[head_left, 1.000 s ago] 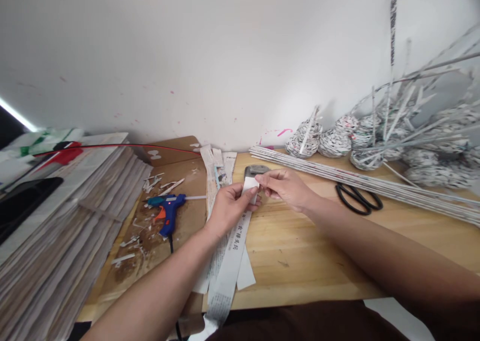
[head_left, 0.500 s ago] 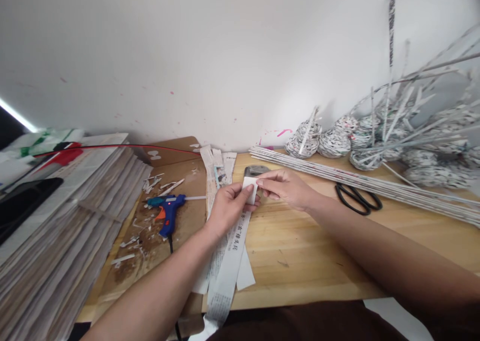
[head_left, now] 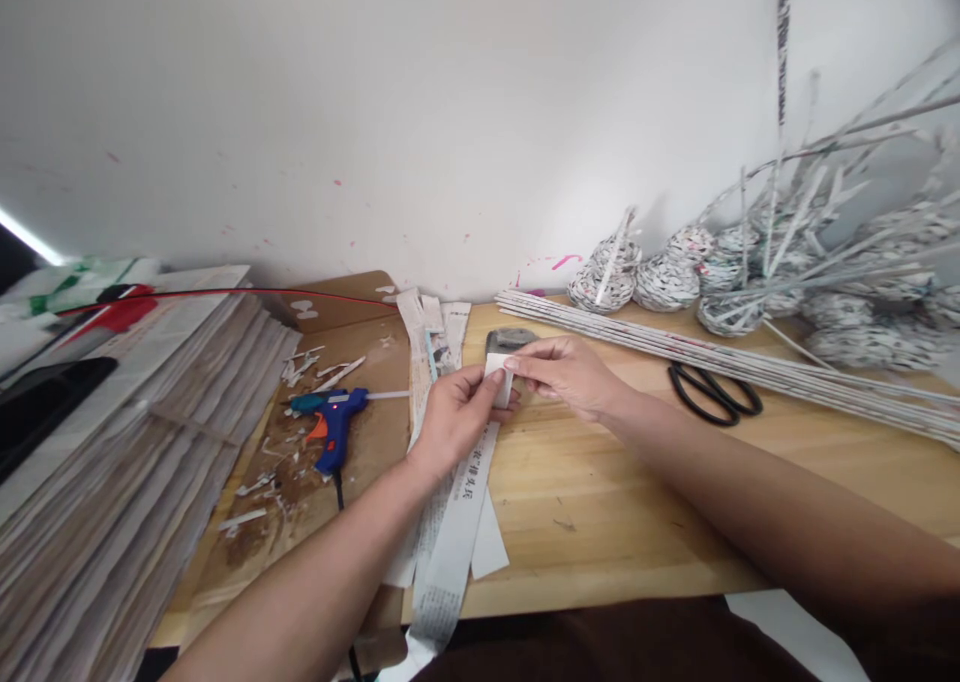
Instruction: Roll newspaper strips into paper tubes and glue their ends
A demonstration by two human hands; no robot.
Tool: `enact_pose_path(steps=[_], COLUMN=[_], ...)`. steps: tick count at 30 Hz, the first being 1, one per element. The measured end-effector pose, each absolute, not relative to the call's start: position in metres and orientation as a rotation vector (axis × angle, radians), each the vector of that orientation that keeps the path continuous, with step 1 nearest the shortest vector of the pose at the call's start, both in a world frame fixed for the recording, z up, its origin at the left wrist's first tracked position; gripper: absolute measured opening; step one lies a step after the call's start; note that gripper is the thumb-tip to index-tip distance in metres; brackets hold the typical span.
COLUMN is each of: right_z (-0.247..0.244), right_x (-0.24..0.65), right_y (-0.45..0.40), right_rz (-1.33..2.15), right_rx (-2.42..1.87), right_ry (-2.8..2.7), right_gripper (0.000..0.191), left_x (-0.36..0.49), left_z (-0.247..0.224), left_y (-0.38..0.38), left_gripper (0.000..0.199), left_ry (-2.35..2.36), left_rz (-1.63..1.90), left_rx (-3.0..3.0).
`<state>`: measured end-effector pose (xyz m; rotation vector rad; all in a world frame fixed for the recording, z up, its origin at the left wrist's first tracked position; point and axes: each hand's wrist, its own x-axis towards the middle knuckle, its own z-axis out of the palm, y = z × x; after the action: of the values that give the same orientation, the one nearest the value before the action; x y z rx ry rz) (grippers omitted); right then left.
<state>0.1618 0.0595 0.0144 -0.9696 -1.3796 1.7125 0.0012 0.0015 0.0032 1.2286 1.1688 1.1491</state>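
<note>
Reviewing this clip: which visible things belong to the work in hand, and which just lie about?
Work in hand, it seems:
white paper piece, held by the left hand, with the right hand at its corner
printed strip below

Apparently just lying about:
glue gun
black looped handles
paper rods
woven paper shapes
newspaper stack

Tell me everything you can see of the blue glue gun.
The glue gun looks plastic: blue body, teal front end, orange trigger, small red light lit. A whitish stick juts from its back; a dark cord leaves its grip. It lies on its side on brown cardboard, its tip toward picture left, near paper scraps. Neither the left hand nor the right hand touches it.
</note>
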Motion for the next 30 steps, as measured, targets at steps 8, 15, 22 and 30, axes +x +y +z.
enact_pose_path(steps=[8, 15, 22, 30], right_z=[0.007, 0.007, 0.014, 0.014], right_x=[0.158, 0.161, 0.168, 0.165], right_y=[0.057, 0.06, 0.065, 0.062], right_rz=[1.614, 1.754, 1.817, 1.807], right_rx=[-0.967, -0.941, -0.898, -0.953], right_ry=[-1.378, -1.356, -1.488, -1.432], right_gripper=[0.03, 0.034, 0.032, 0.031], left_x=[0.003, 0.001, -0.001, -0.002], left_z=[0.0, -0.002, 0.001, -0.003], left_y=[0.001, 0.001, 0.005, 0.005], left_gripper=[0.035, 0.034, 0.037, 0.037], left_ry=[1.136, 1.119, 1.116, 1.089], left_rz=[1.138, 1.107, 1.111, 1.096], left_rx=[1.257, 1.242, 1.165, 1.175])
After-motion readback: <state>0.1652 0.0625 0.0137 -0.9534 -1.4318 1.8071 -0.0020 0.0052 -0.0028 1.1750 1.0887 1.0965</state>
